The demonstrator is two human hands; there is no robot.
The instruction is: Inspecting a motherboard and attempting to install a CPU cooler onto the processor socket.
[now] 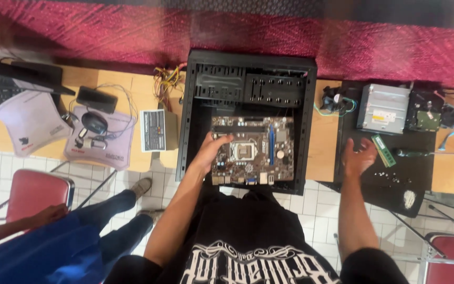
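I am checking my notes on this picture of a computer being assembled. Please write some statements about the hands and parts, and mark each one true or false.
1. The left hand rests on the green motherboard inside the open black computer case. True.
2. The right hand grips a screwdriver. False: it hovers open and empty over the black mat.
3. The silver optical drive lies on the mat, right of the case. True.
4. The green memory stick is plugged into the motherboard. False: it lies on the mat beside the right hand.
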